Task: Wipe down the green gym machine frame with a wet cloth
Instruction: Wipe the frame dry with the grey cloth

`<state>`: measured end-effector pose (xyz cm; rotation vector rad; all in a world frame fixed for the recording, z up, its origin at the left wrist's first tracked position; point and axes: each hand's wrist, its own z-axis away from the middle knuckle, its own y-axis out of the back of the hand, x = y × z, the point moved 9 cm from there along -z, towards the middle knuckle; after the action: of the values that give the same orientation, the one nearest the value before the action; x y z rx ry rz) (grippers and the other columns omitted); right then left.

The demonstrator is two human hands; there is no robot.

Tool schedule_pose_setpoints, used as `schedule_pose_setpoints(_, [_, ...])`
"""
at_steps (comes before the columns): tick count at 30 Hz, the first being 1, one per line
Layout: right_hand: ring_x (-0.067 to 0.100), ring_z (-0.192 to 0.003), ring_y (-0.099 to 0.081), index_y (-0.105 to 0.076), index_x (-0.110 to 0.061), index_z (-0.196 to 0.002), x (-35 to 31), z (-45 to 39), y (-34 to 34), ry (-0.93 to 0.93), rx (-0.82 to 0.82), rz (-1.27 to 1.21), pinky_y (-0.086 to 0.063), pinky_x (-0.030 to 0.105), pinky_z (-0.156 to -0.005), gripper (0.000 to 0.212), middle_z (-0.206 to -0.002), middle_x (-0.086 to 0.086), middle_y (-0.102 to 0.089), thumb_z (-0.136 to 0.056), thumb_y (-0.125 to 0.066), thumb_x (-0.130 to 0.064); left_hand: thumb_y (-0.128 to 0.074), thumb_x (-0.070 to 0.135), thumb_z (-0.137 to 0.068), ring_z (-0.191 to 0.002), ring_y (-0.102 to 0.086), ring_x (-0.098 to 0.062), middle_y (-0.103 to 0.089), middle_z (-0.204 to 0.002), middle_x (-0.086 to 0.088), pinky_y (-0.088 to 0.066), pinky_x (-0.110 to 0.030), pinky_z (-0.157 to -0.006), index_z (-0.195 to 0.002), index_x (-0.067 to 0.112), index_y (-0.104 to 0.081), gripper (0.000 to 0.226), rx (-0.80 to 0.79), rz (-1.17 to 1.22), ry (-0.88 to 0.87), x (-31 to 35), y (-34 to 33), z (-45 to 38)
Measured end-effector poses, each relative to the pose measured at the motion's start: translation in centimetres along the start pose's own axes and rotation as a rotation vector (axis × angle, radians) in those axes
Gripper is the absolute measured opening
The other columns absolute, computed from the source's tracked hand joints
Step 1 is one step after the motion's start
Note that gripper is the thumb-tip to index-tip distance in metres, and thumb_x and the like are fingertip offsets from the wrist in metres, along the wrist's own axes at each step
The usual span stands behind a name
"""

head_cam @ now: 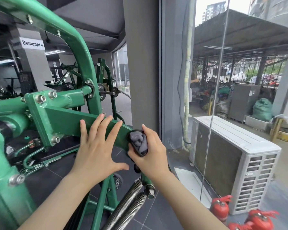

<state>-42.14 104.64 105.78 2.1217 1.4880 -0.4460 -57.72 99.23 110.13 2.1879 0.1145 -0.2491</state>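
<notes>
Gripping a bunched grey cloth, the right hand presses it against the black-capped end of a flat arm of the green gym machine frame — fingers curled round the cloth, thumb up over the bar's top edge. Just beside it the left hand lies flat on the same arm, fingers spread wide and straight, holding nothing — below, two coiled springs run down toward the dark tiled floor, with red fire extinguishers near the window glass

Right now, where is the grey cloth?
In the head view, the grey cloth is right of centre, gripped by the right hand at the end of the green bar, beside the left hand.
</notes>
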Motion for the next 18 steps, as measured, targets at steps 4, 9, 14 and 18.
schedule_pose_setpoints(4, [0.017, -0.12, -0.063, -0.052, -0.009, -0.142, 0.0, 0.9, -0.5, 0.049, 0.021, 0.035, -0.05, 0.024, -0.098, 0.074, -0.131, 0.002, -0.064, -0.08, -0.076, -0.04, -0.073, 0.093, -0.044, -0.158, -0.01, -0.035, -0.023, -0.164, -0.014, -0.008, -0.073, -0.121, -0.162, 0.019, -0.029, 0.146, -0.006, 0.002, -0.004, 0.1, -0.2, 0.1])
schedule_pose_setpoints(9, [0.013, -0.121, -0.062, -0.052, -0.017, -0.142, 2.2, 3.6, 0.7, -0.03, -0.018, 0.059, -0.05, 0.028, -0.1, 0.074, -0.131, -0.002, -0.064, -0.076, -0.072, -0.043, -0.071, 0.092, -0.052, -0.16, -0.003, -0.031, -0.016, -0.169, -0.01, -0.008, -0.07, -0.123, -0.166, 0.023, -0.018, 0.144, -0.032, -0.009, -0.041, -0.2, 0.1, 0.4])
schedule_pose_setpoints(14, [0.012, -0.122, -0.062, -0.054, -0.018, -0.141, 0.4, 3.9, 2.9, -0.014, 0.087, 0.049, -0.049, 0.024, -0.104, 0.071, -0.133, -0.004, -0.063, -0.076, -0.07, -0.04, -0.066, 0.091, -0.061, -0.16, -0.01, -0.025, -0.021, -0.17, -0.001, -0.012, -0.065, -0.125, -0.167, 0.027, -0.006, 0.138, -0.057, -0.033, -0.068, -2.0, 1.4, 3.0])
schedule_pose_setpoints(18, [0.014, -0.127, -0.061, -0.052, -0.015, -0.143, -3.2, 4.4, 2.8, 0.124, 0.105, -0.011, -0.046, 0.024, -0.11, 0.071, -0.136, 0.0, -0.063, -0.077, -0.073, -0.03, -0.048, 0.093, -0.072, -0.157, -0.022, -0.024, -0.031, -0.166, 0.002, -0.015, -0.06, -0.124, -0.167, 0.026, -0.006, 0.124, -0.108, -0.066, -0.085, -3.2, 1.6, 7.1])
